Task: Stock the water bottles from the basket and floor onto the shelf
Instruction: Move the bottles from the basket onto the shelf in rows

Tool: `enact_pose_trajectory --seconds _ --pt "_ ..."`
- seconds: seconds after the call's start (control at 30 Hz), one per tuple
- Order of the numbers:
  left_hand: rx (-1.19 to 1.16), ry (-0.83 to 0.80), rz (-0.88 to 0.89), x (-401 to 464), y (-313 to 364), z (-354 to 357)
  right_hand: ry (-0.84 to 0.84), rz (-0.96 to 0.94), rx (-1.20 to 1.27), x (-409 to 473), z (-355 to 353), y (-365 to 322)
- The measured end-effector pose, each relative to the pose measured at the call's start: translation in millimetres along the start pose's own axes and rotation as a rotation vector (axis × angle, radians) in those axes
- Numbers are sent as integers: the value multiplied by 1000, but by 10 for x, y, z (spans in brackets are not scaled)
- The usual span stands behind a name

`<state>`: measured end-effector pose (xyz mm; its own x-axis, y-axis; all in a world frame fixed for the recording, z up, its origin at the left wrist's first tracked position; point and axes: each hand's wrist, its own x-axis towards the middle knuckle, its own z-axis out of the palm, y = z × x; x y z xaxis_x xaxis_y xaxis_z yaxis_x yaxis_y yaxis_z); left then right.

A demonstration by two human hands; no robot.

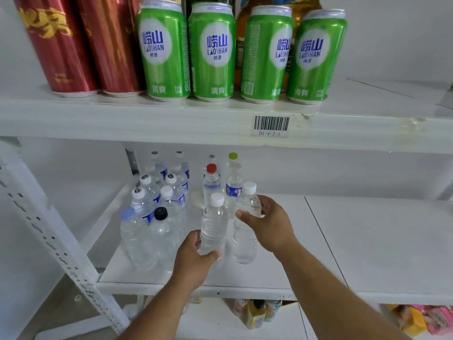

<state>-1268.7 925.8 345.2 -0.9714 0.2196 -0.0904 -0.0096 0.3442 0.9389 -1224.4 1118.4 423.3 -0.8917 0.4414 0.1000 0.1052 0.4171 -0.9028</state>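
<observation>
1. Reaching in from the bottom edge, both bare forearms extend to the middle shelf; the hands are apart, each wrapped around its own bottle.
2. Left hand clamps the lower part of a clear white-capped water bottle, tilted slightly, base at or just above the shelf board; cannot tell if it touches.
3. Right hand grips the upper body of a second white-capped bottle, just beside the first on its right, bottom looks down on the shelf.
4. Left of the hands, a cluster of stocked bottles stands upright: blue cap and black cap in front, white caps with blue labels behind.
5. Behind the held pair, a red-capped bottle and a green-capped bottle stand near the back.
6. Shelf edge above carries a barcode tag.
7. Upper shelf: four green cans in a row, two red cans to their left.
8. Below the middle shelf, small colourful packages are partly visible.
</observation>
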Motion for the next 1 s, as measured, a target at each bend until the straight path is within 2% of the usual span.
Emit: enact_pose_trajectory --seconds 0.23,0.5,0.87,1.0 --pt "17 96 -28 524 -137 240 8 47 -112 475 141 279" --pt "-1 161 -49 1018 -311 409 -53 42 -126 851 328 453" --pt "6 138 -22 1427 -356 456 -72 2 -118 1079 394 471" --pt "-2 109 -28 1621 -561 466 -63 -35 -121 1119 407 487"
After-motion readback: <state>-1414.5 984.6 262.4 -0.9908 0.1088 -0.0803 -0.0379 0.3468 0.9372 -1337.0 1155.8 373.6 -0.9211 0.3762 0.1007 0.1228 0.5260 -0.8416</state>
